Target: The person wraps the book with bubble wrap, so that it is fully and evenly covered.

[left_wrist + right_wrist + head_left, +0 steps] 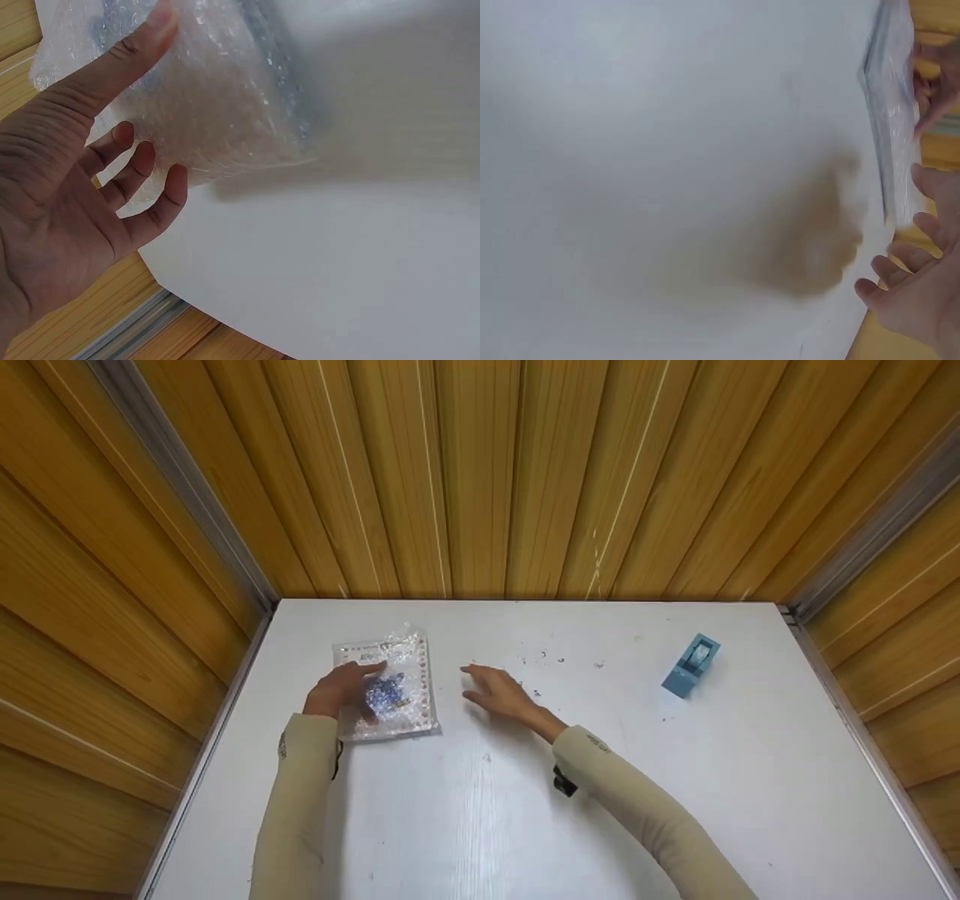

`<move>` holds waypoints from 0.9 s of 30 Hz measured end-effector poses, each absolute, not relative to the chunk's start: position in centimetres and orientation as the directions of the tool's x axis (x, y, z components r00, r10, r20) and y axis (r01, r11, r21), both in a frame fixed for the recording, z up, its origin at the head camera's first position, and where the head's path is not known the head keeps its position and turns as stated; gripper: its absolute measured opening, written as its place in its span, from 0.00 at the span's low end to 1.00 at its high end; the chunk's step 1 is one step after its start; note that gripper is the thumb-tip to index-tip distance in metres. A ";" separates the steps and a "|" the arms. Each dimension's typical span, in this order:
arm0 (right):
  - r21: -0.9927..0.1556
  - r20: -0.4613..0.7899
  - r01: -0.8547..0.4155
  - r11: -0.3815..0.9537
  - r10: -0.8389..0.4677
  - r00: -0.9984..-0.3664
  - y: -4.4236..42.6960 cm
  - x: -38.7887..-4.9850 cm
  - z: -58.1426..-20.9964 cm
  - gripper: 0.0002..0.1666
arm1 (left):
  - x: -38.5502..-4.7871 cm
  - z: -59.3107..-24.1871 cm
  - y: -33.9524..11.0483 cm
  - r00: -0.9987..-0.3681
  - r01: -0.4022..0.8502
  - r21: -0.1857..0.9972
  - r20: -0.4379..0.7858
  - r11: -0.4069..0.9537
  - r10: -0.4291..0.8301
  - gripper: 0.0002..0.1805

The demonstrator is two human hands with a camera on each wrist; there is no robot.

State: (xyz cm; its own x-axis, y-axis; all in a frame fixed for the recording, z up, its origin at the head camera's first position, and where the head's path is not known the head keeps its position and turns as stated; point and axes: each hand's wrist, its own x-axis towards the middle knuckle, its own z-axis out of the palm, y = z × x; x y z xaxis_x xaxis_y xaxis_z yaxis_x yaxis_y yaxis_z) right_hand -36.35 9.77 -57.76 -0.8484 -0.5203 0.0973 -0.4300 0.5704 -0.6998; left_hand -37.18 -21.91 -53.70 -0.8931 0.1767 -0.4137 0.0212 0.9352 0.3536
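Note:
A flat package in bubble wrap (397, 660), with a white item and a blue patch inside, lies on the left of the white table. Over its left side reaches the left hand (341, 690). In the left wrist view its thumb (124, 64) is stretched across the wrap (217, 112), and several loosely bent fingers are beside the package's edge; the index finger is hidden. The right hand (501, 694) hovers to the right of the package, apart from it, with nothing in its spread fingers. The right wrist view shows this hand (922, 277) with its shadow on the table.
A blue tape dispenser (691, 666) stands on the right of the white table (465, 810). Small dark specks (561, 660) are scattered near the table's middle. Wood-patterned walls (480, 480) rise behind and on both sides.

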 end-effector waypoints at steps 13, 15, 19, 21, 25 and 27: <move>-0.768 0.200 -0.286 0.573 -0.210 -0.957 24.9 -37.1 -53.9 0.16 | -37.9 -53.9 -21.5 -0.880 -0.099 0.384 -0.464 0.918 0.099 0.64; -0.775 0.197 -0.245 0.583 -0.146 -0.970 27.0 -36.9 -53.1 0.16 | -37.7 -53.7 -21.6 -0.877 -0.110 0.398 -0.470 0.911 0.099 0.64; -0.791 0.188 -0.172 0.587 -0.034 -0.982 31.0 -36.3 -51.6 0.17 | -37.2 -53.5 -21.6 -0.870 -0.123 0.411 -0.482 0.903 0.101 0.63; -0.794 0.187 -0.147 0.590 0.008 -0.982 32.9 -35.9 -51.1 0.18 | -36.9 -53.5 -21.6 -0.869 -0.115 0.412 -0.482 0.904 0.109 0.63; -0.796 0.181 -0.086 0.599 0.100 -0.978 36.2 -35.0 -50.3 0.20 | -36.5 -53.8 -21.6 -0.865 -0.127 0.416 -0.490 0.900 0.104 0.63; -0.796 0.161 -0.031 0.605 0.163 -0.973 37.7 -34.5 -50.1 0.21 | -36.3 -53.9 -21.7 -0.869 -0.135 0.423 -0.486 0.896 0.098 0.63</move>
